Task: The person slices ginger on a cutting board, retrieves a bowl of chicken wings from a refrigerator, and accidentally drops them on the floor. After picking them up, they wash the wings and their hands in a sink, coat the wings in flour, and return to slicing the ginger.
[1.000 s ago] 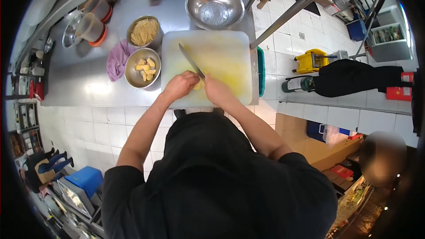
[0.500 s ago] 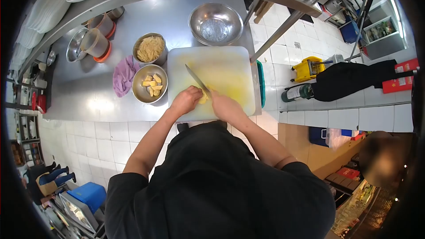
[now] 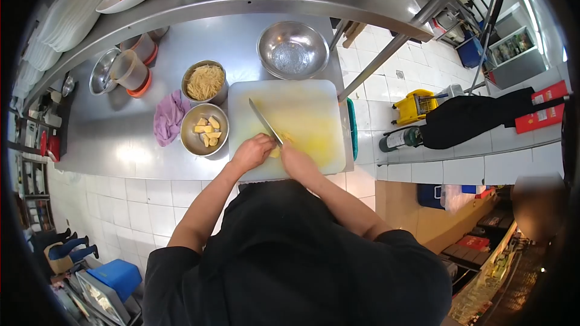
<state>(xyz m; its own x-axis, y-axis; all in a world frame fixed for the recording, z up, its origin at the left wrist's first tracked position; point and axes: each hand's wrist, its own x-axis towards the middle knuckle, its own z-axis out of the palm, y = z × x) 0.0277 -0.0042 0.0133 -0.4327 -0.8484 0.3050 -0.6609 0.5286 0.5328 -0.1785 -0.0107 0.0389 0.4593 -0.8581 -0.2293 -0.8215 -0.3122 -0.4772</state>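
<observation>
On the white cutting board (image 3: 248,93), my right hand (image 3: 296,160) is wrapped round the handle of a knife (image 3: 262,118), whose blade points up and to the left. My left hand (image 3: 252,151) has its fingers curled on a small yellow piece of food (image 3: 275,152) beside the blade, partly hidden by the fingers. Fine yellow bits lie by the knife near my right hand. Left of the board, a steel bowl (image 3: 188,140) holds several pale yellow chunks (image 3: 208,130). Behind it, a steel pot (image 3: 223,92) is filled with thin pale shreds (image 3: 204,82).
An empty steel bowl (image 3: 292,50) stands behind the board. A purple cloth (image 3: 169,118) and plastic tubs (image 3: 128,70) are on the left. A metal shelf (image 3: 272,5) crosses above the table, with a post (image 3: 377,63) at right. A person's legs (image 3: 75,250) show far left.
The whole view has shifted, so the table sits lower in the frame and more of the shelf shows. Both hands stay at the food, with the right hand and knife slightly farther left over the board.
</observation>
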